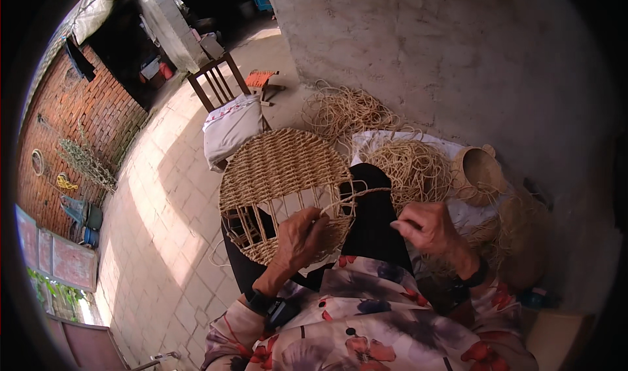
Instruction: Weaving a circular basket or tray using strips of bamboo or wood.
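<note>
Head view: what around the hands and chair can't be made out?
Head view, hidden: part of the round tan woven-cord panel, behind the left hand.
Head view, too small: whether the right hand pinches a strand between its curled fingers.
Head view, hidden: the seat of the dark brown wooden slat-back chair, under the white cloth bundle.

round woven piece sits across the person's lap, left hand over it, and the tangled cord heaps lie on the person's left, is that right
Not quite: the head view shows the tangled cord heaps on the person's right, by the grey wall. The round woven piece does sit across the lap, with the left hand over it.
</note>
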Tool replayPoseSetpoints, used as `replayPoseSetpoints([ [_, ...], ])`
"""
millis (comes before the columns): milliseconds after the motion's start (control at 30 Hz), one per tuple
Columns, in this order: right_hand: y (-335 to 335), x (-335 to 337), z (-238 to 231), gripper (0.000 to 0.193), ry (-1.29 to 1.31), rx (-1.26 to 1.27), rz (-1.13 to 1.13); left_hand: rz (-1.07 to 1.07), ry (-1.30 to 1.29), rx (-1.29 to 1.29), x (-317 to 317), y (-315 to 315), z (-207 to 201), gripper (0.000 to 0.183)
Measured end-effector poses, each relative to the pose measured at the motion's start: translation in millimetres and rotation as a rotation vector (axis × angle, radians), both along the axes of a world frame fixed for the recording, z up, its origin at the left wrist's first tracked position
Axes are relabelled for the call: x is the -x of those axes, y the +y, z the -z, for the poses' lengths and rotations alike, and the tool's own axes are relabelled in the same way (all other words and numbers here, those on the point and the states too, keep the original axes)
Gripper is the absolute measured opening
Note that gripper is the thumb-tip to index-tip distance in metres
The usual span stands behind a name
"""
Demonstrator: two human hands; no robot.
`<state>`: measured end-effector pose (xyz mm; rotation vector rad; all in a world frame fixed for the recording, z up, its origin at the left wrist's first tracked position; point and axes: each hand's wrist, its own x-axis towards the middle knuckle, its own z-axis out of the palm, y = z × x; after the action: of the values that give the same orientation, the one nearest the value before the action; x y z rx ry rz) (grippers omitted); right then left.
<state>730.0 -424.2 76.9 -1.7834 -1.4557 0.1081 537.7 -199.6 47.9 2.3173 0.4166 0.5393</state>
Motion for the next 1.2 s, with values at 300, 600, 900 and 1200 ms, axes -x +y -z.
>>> replayPoseSetpoints([
  [300, 55, 51, 58, 0.076, -0.458, 0.100, 0.035, 0.024, -0.137, -0.103, -30, 11, 0, 0.015],
  [600, 63, 48, 42, 0.061, -0.299, 0.272, -0.039, 0.088, 0.181, -0.383, -59, 1, -7, 0.024],
  [900, 67, 34, 51, 0.052, 0.041, 0.206, -0.066, 0.211, 0.050, -0.105, -29, 1, -14, 0.040],
  [1200, 80, 25, 56, 0.051, -0.020, 0.294, 0.005, 0.173, 0.023, 0.983, 15, -8, -28, 0.019],
])
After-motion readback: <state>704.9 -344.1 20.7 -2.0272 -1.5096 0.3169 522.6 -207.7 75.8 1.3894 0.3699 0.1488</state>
